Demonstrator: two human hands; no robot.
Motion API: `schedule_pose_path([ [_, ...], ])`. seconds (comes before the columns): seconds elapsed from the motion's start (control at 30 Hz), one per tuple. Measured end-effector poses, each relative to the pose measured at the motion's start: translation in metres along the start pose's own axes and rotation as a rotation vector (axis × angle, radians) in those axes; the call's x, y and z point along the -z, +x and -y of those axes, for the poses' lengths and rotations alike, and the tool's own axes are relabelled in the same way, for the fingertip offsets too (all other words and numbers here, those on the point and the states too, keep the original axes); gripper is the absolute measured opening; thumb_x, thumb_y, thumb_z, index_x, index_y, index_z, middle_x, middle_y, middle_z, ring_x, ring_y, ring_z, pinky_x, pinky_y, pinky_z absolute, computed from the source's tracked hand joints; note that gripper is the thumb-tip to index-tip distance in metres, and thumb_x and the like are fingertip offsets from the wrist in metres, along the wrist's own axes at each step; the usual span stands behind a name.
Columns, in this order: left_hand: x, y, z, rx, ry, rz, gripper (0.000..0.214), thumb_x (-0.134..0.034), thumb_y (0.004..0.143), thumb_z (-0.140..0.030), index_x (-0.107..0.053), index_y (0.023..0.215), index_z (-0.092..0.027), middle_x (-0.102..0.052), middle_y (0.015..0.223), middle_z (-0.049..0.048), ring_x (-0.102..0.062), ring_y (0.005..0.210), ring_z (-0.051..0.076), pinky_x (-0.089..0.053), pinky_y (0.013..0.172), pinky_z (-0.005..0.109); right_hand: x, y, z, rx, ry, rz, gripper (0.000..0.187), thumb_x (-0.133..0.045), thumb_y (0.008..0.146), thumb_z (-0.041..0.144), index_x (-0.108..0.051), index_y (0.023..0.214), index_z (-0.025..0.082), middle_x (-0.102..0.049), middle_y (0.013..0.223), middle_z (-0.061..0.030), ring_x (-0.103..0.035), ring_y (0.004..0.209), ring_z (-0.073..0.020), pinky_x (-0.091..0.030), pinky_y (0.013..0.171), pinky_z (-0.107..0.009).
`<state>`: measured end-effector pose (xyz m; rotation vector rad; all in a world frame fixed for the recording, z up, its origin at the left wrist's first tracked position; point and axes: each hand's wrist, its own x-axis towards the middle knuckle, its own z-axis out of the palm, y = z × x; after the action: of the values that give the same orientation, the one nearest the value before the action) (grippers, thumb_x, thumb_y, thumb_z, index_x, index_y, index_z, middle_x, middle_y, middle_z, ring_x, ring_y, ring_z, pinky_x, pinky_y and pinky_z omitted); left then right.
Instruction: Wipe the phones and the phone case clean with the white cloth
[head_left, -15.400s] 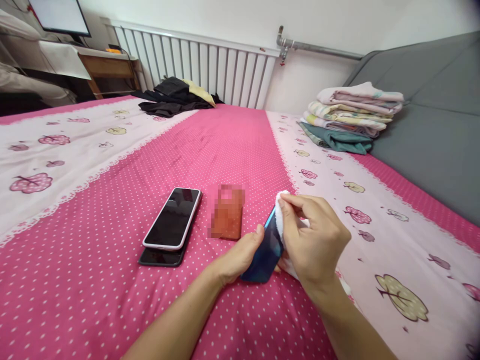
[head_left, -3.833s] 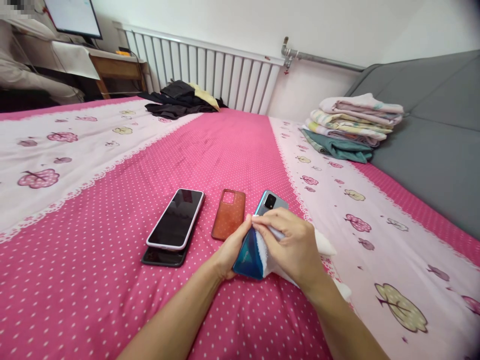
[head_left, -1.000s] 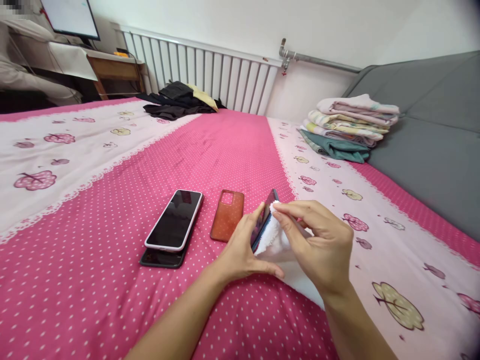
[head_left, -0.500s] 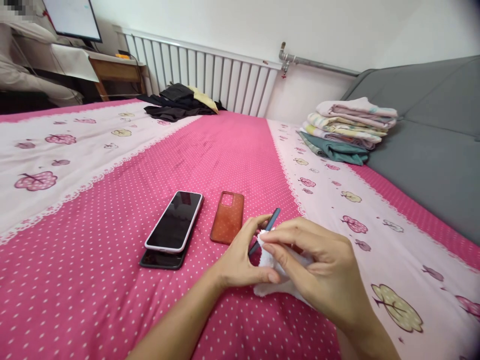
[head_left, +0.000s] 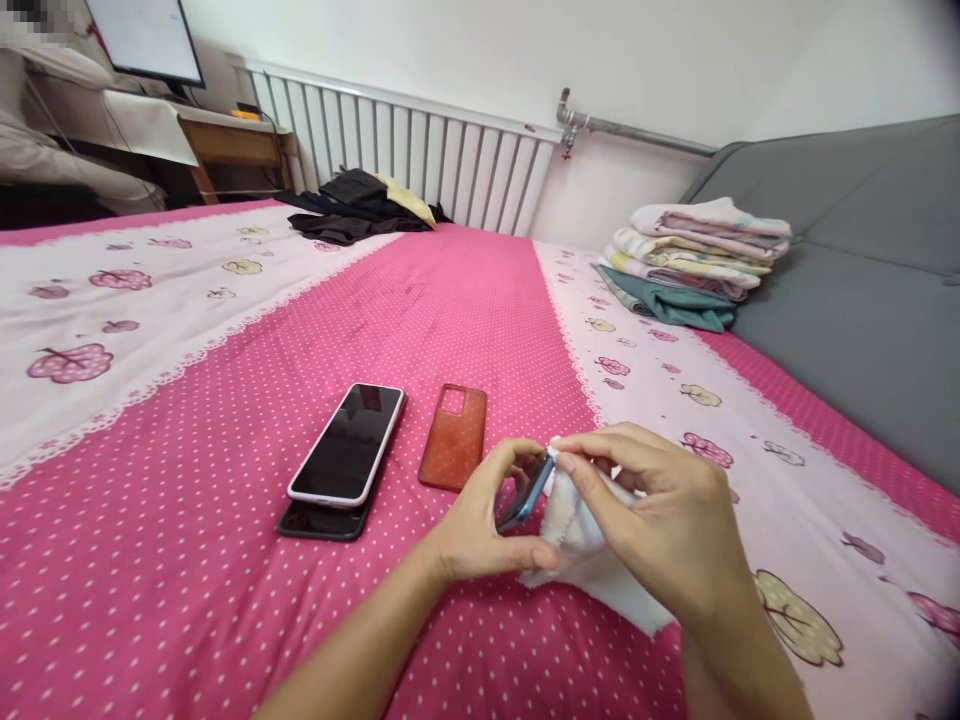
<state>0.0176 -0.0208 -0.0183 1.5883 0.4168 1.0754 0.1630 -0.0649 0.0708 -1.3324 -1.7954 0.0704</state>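
Observation:
My left hand (head_left: pixel 480 520) grips a blue phone (head_left: pixel 525 492) on edge, thumb and fingers curled round it just above the bed. My right hand (head_left: pixel 660 515) pinches a white cloth (head_left: pixel 581 540) against the phone's right side; the cloth hangs down onto the bedspread. Most of the phone is hidden between the hands and the cloth. A brown-red phone case (head_left: pixel 454 438) lies back up just left of my left hand. Further left, a white-edged phone (head_left: pixel 347 442) lies screen up, stacked on a black phone (head_left: pixel 322 520).
A pink dotted bedspread (head_left: pixel 225 560) with pale flowered strips covers the bed. Folded laundry (head_left: pixel 694 260) is stacked at the back right by a grey headboard (head_left: pixel 862 300). Dark clothes (head_left: pixel 352 205) lie before a white radiator (head_left: pixel 420 150). A desk with a monitor (head_left: pixel 146 40) stands far left.
Over the last second the phone dropped lower and tilted between my hands, and my right hand with the cloth slid along it; the cloth now hangs further down. The other phones and case stayed put.

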Motion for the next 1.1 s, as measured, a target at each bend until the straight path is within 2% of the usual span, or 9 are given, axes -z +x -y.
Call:
schedule_pose_path([
  [0.2,0.001,0.0,-0.001,-0.007,0.014,-0.003,0.08,-0.072,0.056,-0.061,-0.045,0.118,-0.018,-0.049,0.114,0.0109,-0.048,0.103,0.027,-0.037,0.092,0.043,-0.004,0.002,-0.005,-0.021,-0.08,-0.069,0.011,-0.059,0.079,0.019,-0.069,0.08,0.021,-0.068,0.077,0.0014,-0.061,0.068,-0.011,-0.048,0.062,-0.024],
  [0.37,0.002,0.0,-0.002,-0.008,-0.013,-0.026,0.079,-0.071,0.057,-0.061,-0.046,0.119,-0.019,-0.05,0.115,0.0103,-0.047,0.108,0.029,-0.036,0.094,0.043,-0.009,0.002,-0.005,-0.011,-0.002,-0.087,0.011,-0.06,0.08,0.019,-0.07,0.082,0.021,-0.067,0.078,-0.0001,-0.061,0.07,-0.0122,-0.048,0.061,-0.025],
  [0.53,0.002,-0.001,0.0,0.016,-0.019,-0.049,0.079,-0.072,0.055,-0.061,-0.047,0.116,-0.019,-0.051,0.114,0.0099,-0.048,0.108,0.029,-0.036,0.095,0.042,-0.009,-0.001,0.002,0.003,0.113,-0.012,0.011,-0.059,0.08,0.017,-0.069,0.082,0.02,-0.066,0.081,-0.0008,-0.061,0.072,-0.0123,-0.049,0.062,-0.024],
  [0.7,0.002,-0.002,0.0,0.04,0.001,-0.08,0.08,-0.071,0.054,-0.064,-0.047,0.116,-0.019,-0.049,0.117,0.01,-0.046,0.111,0.03,-0.035,0.097,0.043,-0.008,-0.008,0.015,0.1,0.228,0.096,0.015,-0.058,0.08,0.009,-0.068,0.084,0.019,-0.065,0.081,-0.0011,-0.061,0.074,-0.0107,-0.05,0.065,-0.022],
  [0.97,0.005,0.0,0.004,0.043,0.061,-0.053,0.066,-0.078,0.057,-0.039,-0.046,0.113,-0.021,-0.053,0.109,0.0055,-0.052,0.101,0.024,-0.041,0.091,0.04,-0.009,-0.007,0.02,0.248,0.305,0.176,0.016,-0.057,0.08,0.007,-0.068,0.087,0.017,-0.064,0.081,-0.0033,-0.06,0.073,-0.0115,-0.051,0.064,-0.023],
  [1.1,0.005,0.0,0.003,0.065,0.068,-0.071,0.068,-0.078,0.057,-0.039,-0.046,0.114,-0.021,-0.053,0.109,0.0055,-0.053,0.1,0.024,-0.042,0.09,0.039,-0.01,-0.006,0.02,0.225,0.304,0.162,0.017,-0.057,0.081,0.008,-0.068,0.088,0.018,-0.064,0.081,-0.0029,-0.06,0.073,-0.0117,-0.051,0.063,-0.023],
])
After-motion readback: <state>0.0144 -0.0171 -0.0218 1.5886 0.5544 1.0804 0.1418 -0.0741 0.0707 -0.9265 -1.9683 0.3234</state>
